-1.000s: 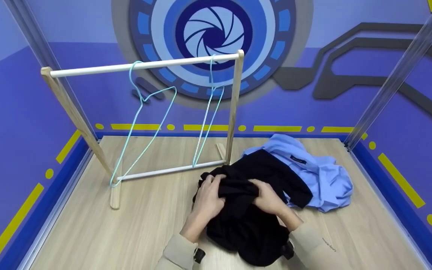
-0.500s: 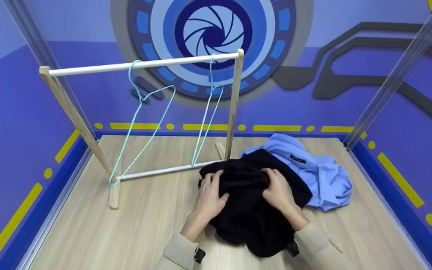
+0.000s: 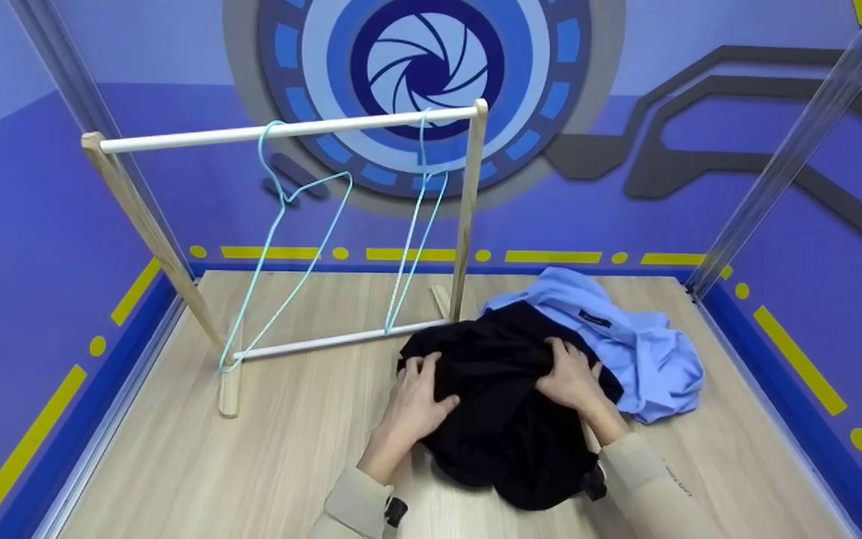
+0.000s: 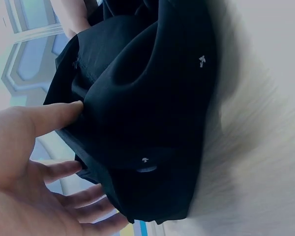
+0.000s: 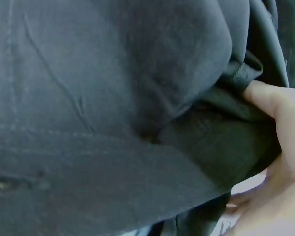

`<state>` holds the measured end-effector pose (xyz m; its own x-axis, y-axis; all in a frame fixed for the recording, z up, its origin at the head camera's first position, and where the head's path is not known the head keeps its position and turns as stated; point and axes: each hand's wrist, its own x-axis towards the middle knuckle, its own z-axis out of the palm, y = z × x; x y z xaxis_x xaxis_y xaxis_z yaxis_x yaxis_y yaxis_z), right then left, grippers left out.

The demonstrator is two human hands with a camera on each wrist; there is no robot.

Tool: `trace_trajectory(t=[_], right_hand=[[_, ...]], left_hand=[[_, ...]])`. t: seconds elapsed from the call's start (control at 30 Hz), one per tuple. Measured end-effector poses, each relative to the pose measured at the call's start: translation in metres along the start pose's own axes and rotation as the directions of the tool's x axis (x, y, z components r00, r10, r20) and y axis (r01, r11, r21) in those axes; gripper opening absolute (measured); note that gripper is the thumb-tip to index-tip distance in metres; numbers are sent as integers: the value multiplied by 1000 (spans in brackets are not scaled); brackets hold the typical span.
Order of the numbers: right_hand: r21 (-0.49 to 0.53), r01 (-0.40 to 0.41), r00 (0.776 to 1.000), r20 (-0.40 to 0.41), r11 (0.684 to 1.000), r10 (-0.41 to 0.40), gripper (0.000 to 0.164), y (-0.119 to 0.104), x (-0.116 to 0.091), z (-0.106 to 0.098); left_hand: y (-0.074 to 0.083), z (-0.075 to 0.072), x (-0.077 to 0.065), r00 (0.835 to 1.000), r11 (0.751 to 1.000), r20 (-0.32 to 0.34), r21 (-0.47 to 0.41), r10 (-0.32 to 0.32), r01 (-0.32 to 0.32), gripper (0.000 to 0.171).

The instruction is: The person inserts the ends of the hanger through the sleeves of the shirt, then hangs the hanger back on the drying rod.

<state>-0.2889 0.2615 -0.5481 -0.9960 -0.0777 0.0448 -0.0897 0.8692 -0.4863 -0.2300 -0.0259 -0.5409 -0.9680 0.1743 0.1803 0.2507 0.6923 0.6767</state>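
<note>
A bunched black garment [image 3: 506, 442] lies in front of the person, with small white marks showing in the left wrist view. At its left side the left hand [image 3: 412, 397] holds the cloth, thumb in front and fingertips behind the edge, thumb and fingers well spread. On the opposite side the right hand [image 3: 573, 378] grips a fold; in the right wrist view the thumb presses the cloth and the other fingers are partly hidden behind it. Stitched seams on the garment show close up there. Part of the black cloth overlaps a light blue shirt [image 3: 648, 359] with a dark neck label.
A wooden rack [image 3: 468, 217] with white bars stands at the back left. Two light blue hangers hang on its top bar [image 3: 199, 140], one left hanger [image 3: 259, 254] and one right hanger [image 3: 408, 254]. Purple walls [image 3: 798, 247] enclose the wood-look tabletop [image 3: 289, 464].
The right hand has moved right and slightly up, away from the left hand, and the black cloth between them has spread wider. The left hand has moved little. Rack, hangers and blue shirt stay put.
</note>
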Motion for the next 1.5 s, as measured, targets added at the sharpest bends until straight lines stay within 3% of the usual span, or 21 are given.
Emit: trace_trajectory(t=[0.1, 0.3, 0.57, 0.77, 1.0, 1.23, 1.4, 1.5], right_hand=[[13, 26, 999, -22, 1000, -26, 68, 0, 0, 3], [76, 134, 978, -171, 988, -119, 56, -9, -2, 10], [237, 284, 944, -237, 929, -228, 51, -21, -1, 13], [342, 298, 950, -201, 891, -241, 55, -30, 1, 14], [392, 305, 952, -113, 868, -283, 53, -41, 2, 19], [465, 306, 941, -14, 830, -339, 49, -40, 4, 26], [441, 293, 943, 16, 848, -334, 55, -41, 3, 27], [411, 282, 949, 15, 867, -315, 59, -40, 2, 26]], left_hand=[[-1, -1, 0, 999, 999, 9, 19, -33, 33, 70], [-3, -2, -1, 998, 997, -28, 52, -56, 57, 53], [-7, -7, -2, 994, 998, -105, 45, -27, 32, 40], [-6, -14, -2, 983, 998, -183, 57, -11, 22, 35], [-5, -18, -2, 965, 998, -262, 62, 21, -5, 26], [-3, -18, -1, 965, 997, -262, 73, 11, 8, 28], [-1, -15, 0, 969, 993, -248, 107, -21, 49, 41], [0, -13, 0, 968, 992, -252, 120, -5, 36, 47]])
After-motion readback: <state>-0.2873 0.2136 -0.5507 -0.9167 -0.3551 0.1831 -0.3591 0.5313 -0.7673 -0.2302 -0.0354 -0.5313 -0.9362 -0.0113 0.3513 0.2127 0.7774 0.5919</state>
